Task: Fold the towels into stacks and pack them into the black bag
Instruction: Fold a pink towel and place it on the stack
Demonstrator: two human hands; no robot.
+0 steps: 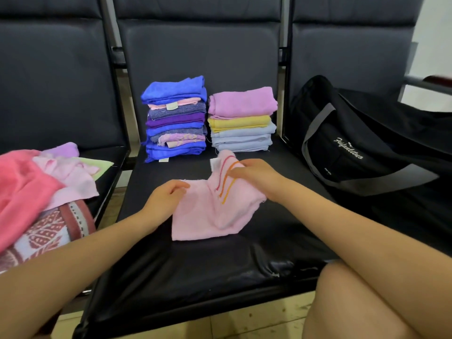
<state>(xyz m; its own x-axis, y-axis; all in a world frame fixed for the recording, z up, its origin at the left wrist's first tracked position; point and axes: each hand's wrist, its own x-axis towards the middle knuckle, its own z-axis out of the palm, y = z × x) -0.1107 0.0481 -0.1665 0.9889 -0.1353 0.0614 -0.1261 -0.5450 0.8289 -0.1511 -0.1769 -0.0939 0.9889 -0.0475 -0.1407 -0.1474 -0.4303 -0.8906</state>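
Note:
A pale pink towel [210, 216] with red and orange stripes lies half folded on the middle black seat [195, 270]. My left hand [166, 195] pinches its left corner. My right hand [256, 173] grips its raised upper right part near the stripes. Behind it stand two folded stacks: a taller one of blue and purple towels [175, 118] and a shorter one of pink, yellow and light blue towels [241, 119]. The black bag [354, 143] with grey straps lies on the right seat.
A loose heap of unfolded towels [36, 192], pink, lilac, green and a red patterned one, covers the left seat. Metal frame bars separate the seats. My bare knee [367, 302] is at the lower right, over a tiled floor.

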